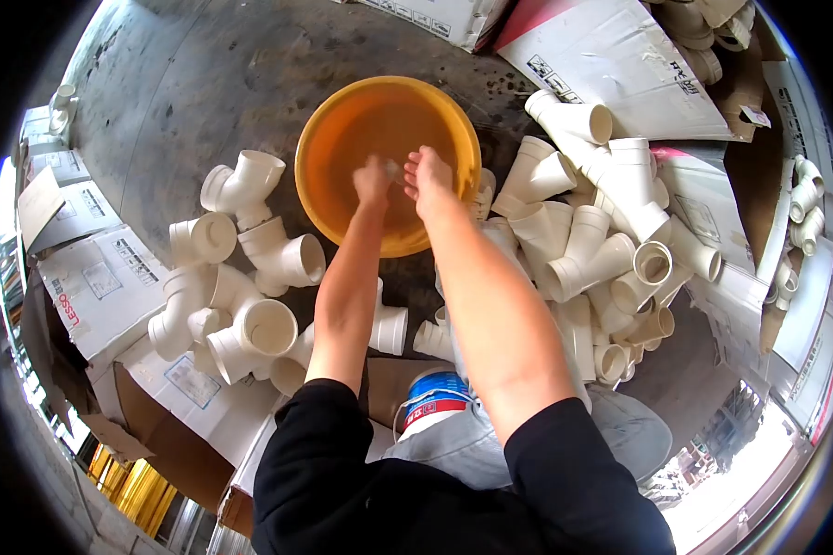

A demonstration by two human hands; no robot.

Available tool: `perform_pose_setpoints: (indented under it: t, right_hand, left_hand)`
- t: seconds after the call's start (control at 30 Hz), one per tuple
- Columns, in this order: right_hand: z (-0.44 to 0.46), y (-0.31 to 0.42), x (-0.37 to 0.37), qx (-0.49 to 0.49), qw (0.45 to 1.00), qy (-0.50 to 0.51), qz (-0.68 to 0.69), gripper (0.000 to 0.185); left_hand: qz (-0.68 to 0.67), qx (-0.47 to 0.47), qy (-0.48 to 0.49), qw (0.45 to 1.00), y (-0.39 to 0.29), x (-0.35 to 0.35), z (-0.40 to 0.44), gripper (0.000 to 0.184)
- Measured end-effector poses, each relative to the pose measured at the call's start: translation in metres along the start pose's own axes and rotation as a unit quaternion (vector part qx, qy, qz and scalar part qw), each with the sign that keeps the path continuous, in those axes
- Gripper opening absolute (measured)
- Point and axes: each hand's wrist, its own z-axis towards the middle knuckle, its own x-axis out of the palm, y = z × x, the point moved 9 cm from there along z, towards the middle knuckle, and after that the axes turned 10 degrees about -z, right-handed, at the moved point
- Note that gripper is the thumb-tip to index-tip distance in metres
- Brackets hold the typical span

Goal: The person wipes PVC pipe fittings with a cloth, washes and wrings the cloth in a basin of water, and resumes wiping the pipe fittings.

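Both our hands are over the round orange-yellow plastic basin (pixel 311 176), which sits on the dark grey concrete floor (pixel 190 69) at 12 o'clock from our body. Clock below is centred on the basin.

Left hand (pixel 372 180): just 7 o'clock of centre, blurred, fingers look curled in; can't tell if it holds anything. Right hand (pixel 429 176): just 4 o'clock of centre, fingers loosely bent toward the left hand, narrow gap between the two. Small pale blur (pixel 391 170) in that gap; can't identify it or say which hand it touches. Basin interior is murky brown-orange; can't tell if fingers touch liquid.

Nearest parts: loose heap of white plastic pipe fittings (pixel 611 254) at 4 o'clock, branched and straight-ended, lying at mixed angles, its near edge just beside the basin rim. Smaller group of white elbow and tee fittings (pixel 267 328) at 8 o'clock, some stacked on each other.

White cardboard box with red lettering (pixel 102 287) at 8 o'clock, beyond that group. White printed carton with a red corner (pixel 620 69) at 2 o'clock. Blue, red and white bucket (pixel 435 400) at 6 o'clock, partly hidden by our grey-blue trousers (pixel 477 453).
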Motion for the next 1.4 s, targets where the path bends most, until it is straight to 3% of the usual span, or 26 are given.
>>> perform_pose_setpoints:
  t: [0.03, 0.07, 0.13, 0.17, 0.3, 0.4, 0.43, 0.5, 0.57, 0.67, 0.7, 0.8, 0.83, 0.9, 0.93, 1.0, 1.1, 1.2, 1.23, 1.33, 1.4]
  right_hand:
    - [-0.006, 0.003, 0.005, -0.031, 0.999, -0.014, -0.034, 0.043]
    - [-0.014, 0.006, 0.009, -0.061, 0.995, -0.029, -0.067, 0.045]
    - [-0.03, 0.006, 0.039, -0.091, 0.99, 0.106, -0.027, 0.074]
    - [-0.025, -0.003, 0.051, -0.097, 0.991, 0.093, -0.029, 0.077]
    - [-0.042, 0.012, 0.065, -0.18, 0.971, 0.051, -0.147, 0.085]
    - [-0.028, 0.032, 0.069, -0.244, 0.951, 0.081, -0.172, 0.092]
    - [-0.02, 0.028, 0.068, -0.211, 0.965, 0.057, -0.145, 0.086]
    - [-0.012, 0.029, 0.069, -0.153, 0.974, 0.145, -0.089, 0.069]
    - [0.003, 0.037, 0.073, -0.24, 0.958, 0.137, -0.082, 0.06]
    - [0.012, 0.021, 0.081, -0.08, 0.969, 0.235, 0.021, 0.041]
    - [-0.014, 0.034, 0.079, -0.09, 0.964, 0.244, 0.054, 0.039]
    - [-0.022, 0.054, 0.082, -0.271, 0.94, 0.175, -0.107, 0.036]
    - [-0.029, 0.051, 0.084, -0.248, 0.956, 0.149, -0.049, 0.04]
    - [-0.057, 0.056, 0.087, -0.242, 0.958, 0.121, -0.095, 0.046]
    - [-0.062, 0.056, 0.089, -0.248, 0.953, 0.103, -0.139, 0.048]
    - [-0.063, 0.059, 0.093, -0.233, 0.963, 0.092, -0.101, 0.055]
    - [-0.07, 0.069, 0.094, -0.196, 0.975, 0.087, -0.064, 0.055]
    - [-0.065, 0.077, 0.093, -0.243, 0.96, 0.044, -0.136, 0.05]
    - [-0.051, 0.074, 0.096, -0.233, 0.964, 0.042, -0.12, 0.048]
    - [-0.036, 0.071, 0.098, -0.216, 0.971, 0.056, -0.085, 0.045]
    - [-0.044, 0.078, 0.092, -0.221, 0.968, 0.087, -0.08, 0.044]
  left_hand:
    - [-0.12, -0.094, -0.016, 0.988, -0.003, -0.003, -0.012, 0.03]
    - [-0.19, -0.076, -0.022, 0.979, -0.007, -0.002, -0.011, 0.029]
    - [-0.328, -0.041, -0.036, 0.943, -0.014, -0.004, -0.01, 0.028]
    - [-0.277, -0.023, -0.037, 0.96, -0.017, -0.01, -0.012, 0.026]
    - [-0.316, -0.011, 0.122, 0.941, -0.063, 0.011, -0.084, 0.03]
    - [-0.274, -0.001, 0.169, 0.947, -0.095, 0.018, -0.114, 0.038]
    - [-0.271, 0.003, 0.177, 0.946, -0.101, 0.019, -0.122, 0.038]
    - [-0.296, -0.004, 0.215, 0.931, -0.1, 0.023, -0.128, 0.045]
    - [-0.291, -0.011, 0.188, 0.938, -0.103, 0.018, -0.138, 0.047]
    - [-0.289, 0.038, 0.095, 0.952, -0.122, 0.016, -0.151, 0.052]
    - [-0.288, 0.057, 0.051, 0.954, -0.13, 0.013, -0.16, 0.055]
    - [-0.247, 0.013, 0.047, 0.968, -0.109, 0.009, -0.09, 0.065]
    - [-0.221, 0.07, 0.027, 0.972, -0.098, 0.001, -0.047, 0.062]
    - [-0.128, 0.254, -0.085, 0.955, -0.126, -0.023, -0.039, 0.059]
    - [-0.092, 0.255, -0.076, 0.96, -0.13, -0.031, -0.031, 0.059]
    - [-0.097, 0.281, -0.117, 0.948, -0.13, -0.037, -0.025, 0.055]
    - [-0.156, 0.174, 0.008, 0.972, -0.138, -0.019, -0.049, 0.053]
    - [-0.214, 0.055, 0.134, 0.966, -0.154, 0.008, -0.103, 0.054]
    - [-0.201, 0.011, 0.105, 0.974, -0.162, 0.007, -0.122, 0.057]
    - [-0.225, 0.017, 0.2, 0.954, -0.169, 0.022, -0.121, 0.061]
    - [-0.179, 0.047, 0.176, 0.967, -0.169, 0.021, -0.122, 0.064]
